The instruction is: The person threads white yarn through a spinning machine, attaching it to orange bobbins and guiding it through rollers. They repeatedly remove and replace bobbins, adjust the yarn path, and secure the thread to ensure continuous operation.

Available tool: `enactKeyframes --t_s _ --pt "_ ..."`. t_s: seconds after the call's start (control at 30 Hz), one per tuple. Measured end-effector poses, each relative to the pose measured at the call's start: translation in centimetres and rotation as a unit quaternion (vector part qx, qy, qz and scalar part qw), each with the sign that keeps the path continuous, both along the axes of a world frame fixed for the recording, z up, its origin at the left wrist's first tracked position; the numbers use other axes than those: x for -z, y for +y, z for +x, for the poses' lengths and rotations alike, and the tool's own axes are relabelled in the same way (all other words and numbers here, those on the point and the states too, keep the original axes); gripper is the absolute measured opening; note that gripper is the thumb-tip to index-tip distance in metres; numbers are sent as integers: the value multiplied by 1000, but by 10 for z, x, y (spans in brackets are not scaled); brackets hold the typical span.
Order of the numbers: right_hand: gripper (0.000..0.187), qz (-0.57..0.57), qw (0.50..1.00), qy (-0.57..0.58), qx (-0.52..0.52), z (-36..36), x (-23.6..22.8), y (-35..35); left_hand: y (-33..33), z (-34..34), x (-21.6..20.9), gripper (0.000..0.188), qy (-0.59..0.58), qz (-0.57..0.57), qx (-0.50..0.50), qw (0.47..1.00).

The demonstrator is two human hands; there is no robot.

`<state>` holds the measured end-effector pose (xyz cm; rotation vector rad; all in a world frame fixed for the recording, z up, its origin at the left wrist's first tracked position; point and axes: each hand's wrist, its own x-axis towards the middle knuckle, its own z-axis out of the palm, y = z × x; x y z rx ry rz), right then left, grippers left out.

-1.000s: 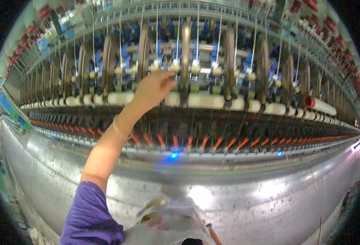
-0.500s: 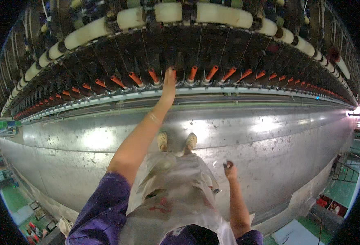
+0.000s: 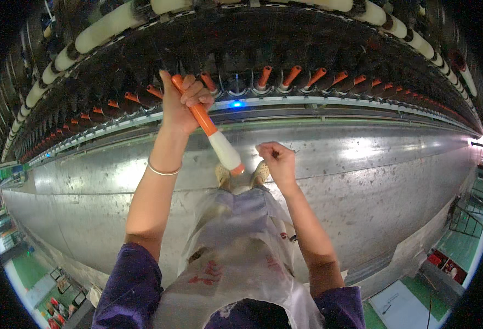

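Observation:
An orange bobbin (image 3: 204,120) with white yarn wound round its lower part is held in my left hand (image 3: 179,107), fingers wrapped about its bare upper end. It slants down to the right, off the machine and over the metal floor. To the right of the yarn end, my right hand (image 3: 281,163) is closed in a pinch, apart from the bobbin; whatever it grips is too small to name. Beyond my hands runs a row of upright orange bobbins (image 3: 265,77) on a spinning frame. One spindle (image 3: 237,83) in that row carries no bobbin, and a blue light (image 3: 237,104) glows below it.
A pale rail (image 3: 329,102) runs along the front of the bobbin row. White rollers (image 3: 104,33) line the machine above it. My shoes (image 3: 260,173) stand on the metal floor (image 3: 362,164). A red crate (image 3: 446,266) sits at the far right.
My left hand has come off the row, lifting a bobbin out and tilting it toward me. My right hand has risen from low right to beside the bobbin's yarn end.

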<state>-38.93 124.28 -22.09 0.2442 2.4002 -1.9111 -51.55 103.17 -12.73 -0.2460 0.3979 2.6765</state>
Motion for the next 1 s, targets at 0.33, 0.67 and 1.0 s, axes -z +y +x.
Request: enactKeyframes --t_s 0.33,0.67,1.0 --pt "19 -334 917 -175 131 -119 32 -70 -29 26 52 54 -133 -52 -131 981" --pt "20 -341 879 -171 286 -153 67 -89 -64 45 66 52 -95 -9 -166 982" --pt "24 -765 617 -182 -23 -150 22 -67 -77 51 72 53 -116 -12 -175 978"
